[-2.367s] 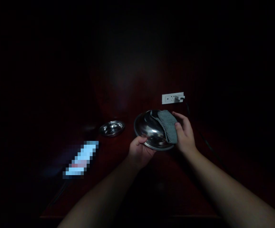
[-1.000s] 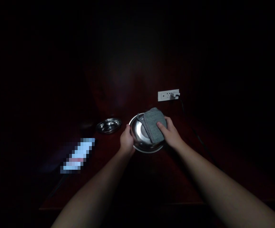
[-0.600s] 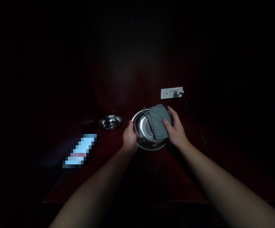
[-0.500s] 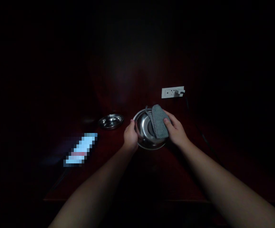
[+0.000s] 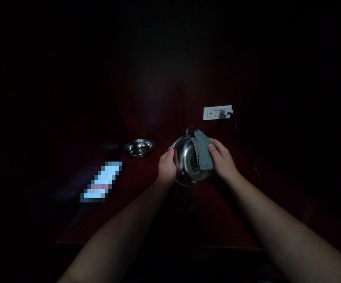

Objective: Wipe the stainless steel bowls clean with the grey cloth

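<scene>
My left hand [image 5: 167, 168] is closed on the left rim of a shiny steel bowl [image 5: 185, 159], its thumb on the edge. The bowl is held up and tilted, with its rounded underside towards me. In my right hand [image 5: 222, 158] is a grey-green scrubbing pad [image 5: 204, 151] with a checked border and a small hanging loop. The pad lies against the right part of the bowl and covers some of it. My right fingers behind the pad are mostly hidden.
Behind and to the left, a second steel bowl [image 5: 139, 148] rests on the dark red table [image 5: 147, 212]. A bright, blurred-out phone-like screen [image 5: 102, 182] lies at left. A white wall socket [image 5: 217, 112] holds a plug, and a dark cable [image 5: 255, 169] runs down at right.
Both hands, the bowl and the pad have shifted slightly right in view. The bowl is turned a little differently under the pad. The socket and screen also shift slightly as the camera moves.
</scene>
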`<state>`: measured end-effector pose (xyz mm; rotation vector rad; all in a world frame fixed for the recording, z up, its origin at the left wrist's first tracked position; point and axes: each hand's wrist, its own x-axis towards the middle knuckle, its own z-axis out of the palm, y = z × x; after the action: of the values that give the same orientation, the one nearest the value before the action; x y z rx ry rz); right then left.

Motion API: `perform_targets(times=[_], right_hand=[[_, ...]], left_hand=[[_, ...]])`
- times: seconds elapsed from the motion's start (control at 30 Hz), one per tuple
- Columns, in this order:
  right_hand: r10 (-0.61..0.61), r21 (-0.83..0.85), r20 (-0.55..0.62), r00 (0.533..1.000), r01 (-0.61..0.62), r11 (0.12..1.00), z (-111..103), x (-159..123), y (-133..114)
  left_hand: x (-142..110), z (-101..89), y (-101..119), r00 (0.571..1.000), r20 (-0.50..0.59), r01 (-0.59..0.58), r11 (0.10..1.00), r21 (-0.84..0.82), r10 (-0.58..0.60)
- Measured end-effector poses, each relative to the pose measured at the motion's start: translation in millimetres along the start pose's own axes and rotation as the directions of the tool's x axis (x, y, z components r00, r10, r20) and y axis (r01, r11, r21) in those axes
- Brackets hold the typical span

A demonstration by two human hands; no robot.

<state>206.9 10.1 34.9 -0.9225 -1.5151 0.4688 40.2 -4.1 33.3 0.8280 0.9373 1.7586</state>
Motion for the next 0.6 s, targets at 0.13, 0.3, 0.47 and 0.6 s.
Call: perform_targets(times=[0.13,0.3,0.47,0.6], right_hand=[[0.005,-0.013,0.009,1.000,-0.004,1.000,0.1,-0.2,-0.7],[-0.010,-0.031,0.038,0.999,0.011,0.999,-1.2,-0.3,1.6],[-0.039,-0.049,0.066,0.997,0.043,0.998,-5.5,2.1,0.6],[-0.052,-0.048,0.098,0.994,0.057,0.997,-8.4,3.2,-2.9]], left_hand=[[-0.1,-1.2,0.0,0.999,0.040,-0.024,0.998,0.054,0.022],[-0.1,-1.1,0.1,0.998,0.059,0.006,0.999,0.051,-0.009],[-0.9,-0.6,0.4,0.996,0.086,0.028,0.997,0.075,-0.034],[-2.3,-0.3,-1.0,0.994,0.106,0.032,0.996,0.084,-0.041]])
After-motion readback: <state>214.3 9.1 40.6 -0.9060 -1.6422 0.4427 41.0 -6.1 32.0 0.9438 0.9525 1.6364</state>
